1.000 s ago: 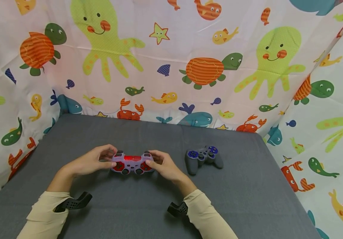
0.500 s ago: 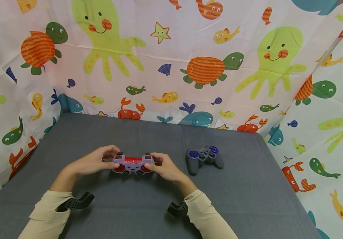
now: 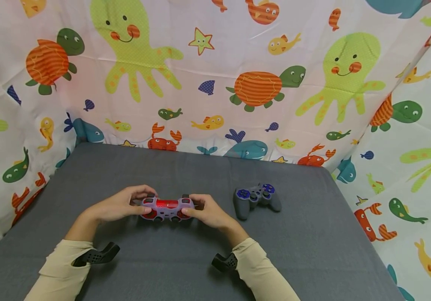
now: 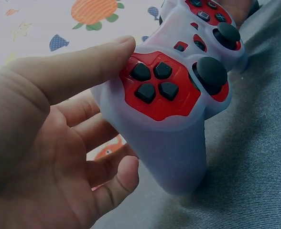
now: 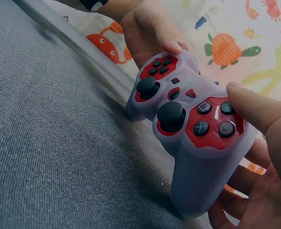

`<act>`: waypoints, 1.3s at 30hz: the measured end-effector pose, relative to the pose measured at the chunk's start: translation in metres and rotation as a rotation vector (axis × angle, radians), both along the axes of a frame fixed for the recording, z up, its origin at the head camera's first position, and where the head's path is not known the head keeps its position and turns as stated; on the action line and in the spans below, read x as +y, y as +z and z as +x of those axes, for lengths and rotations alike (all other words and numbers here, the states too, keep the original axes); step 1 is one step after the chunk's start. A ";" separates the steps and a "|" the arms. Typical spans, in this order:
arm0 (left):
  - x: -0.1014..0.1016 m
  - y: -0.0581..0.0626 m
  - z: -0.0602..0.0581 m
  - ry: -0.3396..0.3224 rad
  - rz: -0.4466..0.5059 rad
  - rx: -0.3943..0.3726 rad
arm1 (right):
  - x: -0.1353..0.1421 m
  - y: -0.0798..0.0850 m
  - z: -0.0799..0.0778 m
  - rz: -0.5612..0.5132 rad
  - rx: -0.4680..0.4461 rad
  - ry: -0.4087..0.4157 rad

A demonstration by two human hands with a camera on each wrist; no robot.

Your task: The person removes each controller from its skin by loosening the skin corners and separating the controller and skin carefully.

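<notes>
A game controller (image 3: pixel 166 204) in a pale lilac, translucent-looking shell with red panels and black sticks is between both hands, low over the table. My left hand (image 3: pixel 122 204) pinches its left end; in the left wrist view the thumb lies on top beside the direction buttons (image 4: pixel 155 81) and the fingers curl underneath. At the other end my right hand (image 3: pixel 208 212) grips it, thumb at the edge of the symbol buttons (image 5: pixel 214 119) in the right wrist view. A second game controller (image 3: pixel 252 200), dark grey with blue buttons, lies on the table to the right, apart from both hands.
Grey cloth covers the table (image 3: pixel 313 234). Behind it and at the sides hangs a white curtain (image 3: pixel 223 54) printed with sea animals. A black wrist device (image 3: pixel 97 255) sits on the left forearm, and another wrist device (image 3: pixel 224 262) on the right.
The lilac controller's front edge has tipped slightly, so its sticks show less in the head view. Both hands have shifted a little with it. The grey controller has stayed put.
</notes>
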State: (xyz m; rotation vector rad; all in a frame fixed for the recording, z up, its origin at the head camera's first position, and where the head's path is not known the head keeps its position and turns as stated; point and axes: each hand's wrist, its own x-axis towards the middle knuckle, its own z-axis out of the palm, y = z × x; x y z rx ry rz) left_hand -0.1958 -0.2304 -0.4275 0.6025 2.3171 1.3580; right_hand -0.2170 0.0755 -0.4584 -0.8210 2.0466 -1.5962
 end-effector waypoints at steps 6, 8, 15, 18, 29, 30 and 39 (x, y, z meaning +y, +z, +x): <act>0.002 -0.001 0.000 -0.014 0.033 -0.049 | 0.000 0.000 -0.001 -0.001 0.013 0.022; 0.003 -0.001 0.000 -0.021 0.046 -0.070 | 0.001 0.000 -0.001 0.001 0.016 0.025; 0.003 -0.006 0.001 -0.044 0.087 -0.093 | 0.002 -0.001 -0.001 0.012 0.032 0.045; 0.003 -0.007 0.001 -0.051 0.103 -0.101 | 0.003 -0.001 -0.002 0.015 0.041 0.059; 0.005 -0.003 0.001 -0.036 0.048 -0.077 | 0.002 0.000 -0.001 0.078 0.159 0.072; 0.006 -0.003 0.001 -0.034 0.043 -0.082 | 0.002 0.000 -0.001 0.079 0.160 0.070; 0.009 -0.003 0.001 -0.036 0.007 -0.086 | 0.002 0.001 -0.001 0.089 0.157 0.072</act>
